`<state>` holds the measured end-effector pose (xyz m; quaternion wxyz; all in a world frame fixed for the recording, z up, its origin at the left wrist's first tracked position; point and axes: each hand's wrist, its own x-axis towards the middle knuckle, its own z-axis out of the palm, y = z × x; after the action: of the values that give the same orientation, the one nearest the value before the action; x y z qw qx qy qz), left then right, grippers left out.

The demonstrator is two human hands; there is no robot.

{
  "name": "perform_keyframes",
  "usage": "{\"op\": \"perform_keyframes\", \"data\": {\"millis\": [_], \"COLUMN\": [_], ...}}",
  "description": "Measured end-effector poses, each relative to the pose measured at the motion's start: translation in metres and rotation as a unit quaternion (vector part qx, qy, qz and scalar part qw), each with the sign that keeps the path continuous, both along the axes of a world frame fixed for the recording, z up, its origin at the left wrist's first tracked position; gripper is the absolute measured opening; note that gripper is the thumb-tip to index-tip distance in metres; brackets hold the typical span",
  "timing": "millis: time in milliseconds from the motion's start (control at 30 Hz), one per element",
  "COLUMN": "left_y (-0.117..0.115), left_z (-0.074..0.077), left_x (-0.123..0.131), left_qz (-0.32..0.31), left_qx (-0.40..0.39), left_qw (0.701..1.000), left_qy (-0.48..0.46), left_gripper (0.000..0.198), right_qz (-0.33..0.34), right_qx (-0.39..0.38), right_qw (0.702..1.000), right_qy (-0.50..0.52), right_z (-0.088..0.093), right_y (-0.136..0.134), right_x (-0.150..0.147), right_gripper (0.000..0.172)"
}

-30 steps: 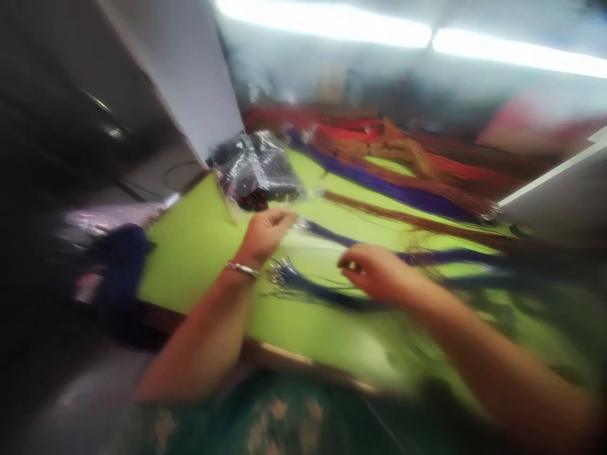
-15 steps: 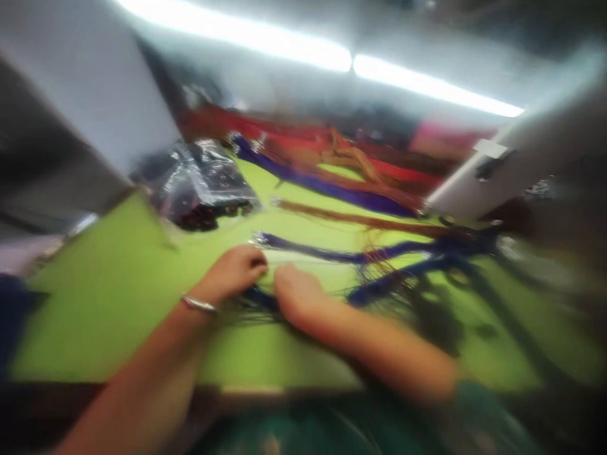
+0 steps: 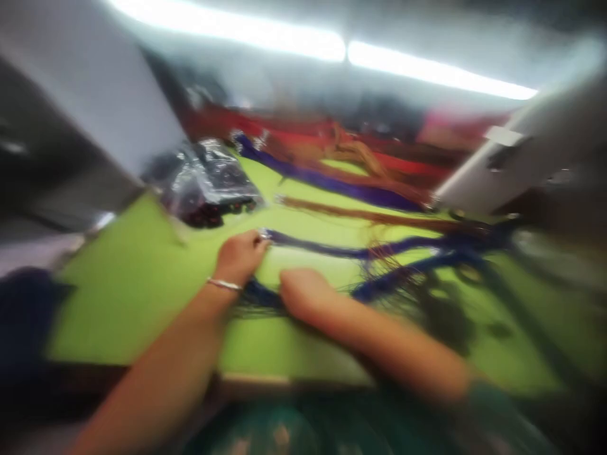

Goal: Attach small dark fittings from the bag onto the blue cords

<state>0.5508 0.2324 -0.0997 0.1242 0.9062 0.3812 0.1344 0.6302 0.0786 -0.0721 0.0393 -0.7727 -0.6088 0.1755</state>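
My left hand [image 3: 241,258], with a pale bracelet at the wrist, has thumb and fingers pinched together at the whitish tips of a thin blue wire bundle [image 3: 322,248]. That bundle runs off to the right across the green tabletop [image 3: 156,284]. To the right, my right hand [image 3: 306,292] is curled into a fist over a second, lower blue wire bundle [image 3: 263,296]. Its fingertips are turned away, so whatever they grip is hidden. Loose dark strands fan out beneath both hands. Blur hides the fine detail.
Clear plastic bags [image 3: 213,180] with dark parts lie at the back left. Brown wires [image 3: 360,216] and a thick purple bundle [image 3: 332,182] stretch across behind. Pale slanted posts [image 3: 488,158] flank the table, and a dark blue shape [image 3: 28,316] is at far left.
My left hand has moved up and right, onto the whitish tips of the upper blue wire bundle. The right hand stays over the lower bundle. The view has shifted slightly.
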Motion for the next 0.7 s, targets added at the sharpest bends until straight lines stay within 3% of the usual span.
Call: {"op": "perform_keyframes", "data": {"millis": [100,200,300,433,700], "left_y": [0.012,0.019,0.021,0.021,0.022], "left_z": [0.010,0.023,0.031,0.032,0.033], "left_x": [-0.014,-0.033,-0.047,-0.054,-0.050], "left_qz": [-0.031,-0.114,-0.196,-0.217,-0.231], "left_qx": [-0.100,-0.205,-0.254,-0.271,-0.231], "left_qw": [0.993,0.972,0.947,0.929,0.934], "left_qy": [-0.046,-0.021,0.031,0.129,0.145], "left_gripper": [0.034,0.033,0.028,0.024,0.020], "right_qz": [-0.048,-0.052,-0.056,-0.066,-0.005], "right_qx": [-0.015,-0.027,-0.008,0.021,-0.004], "right_qw": [0.999,0.998,0.998,0.997,1.000], "right_qy": [-0.007,0.025,0.041,0.026,0.007], "right_z": [0.010,0.017,0.019,0.019,0.018], "right_y": [0.003,0.007,0.008,0.007,0.009], "right_x": [0.009,0.016,0.020,0.025,0.012], "right_gripper": [0.020,0.019,0.019,0.021,0.027]}}
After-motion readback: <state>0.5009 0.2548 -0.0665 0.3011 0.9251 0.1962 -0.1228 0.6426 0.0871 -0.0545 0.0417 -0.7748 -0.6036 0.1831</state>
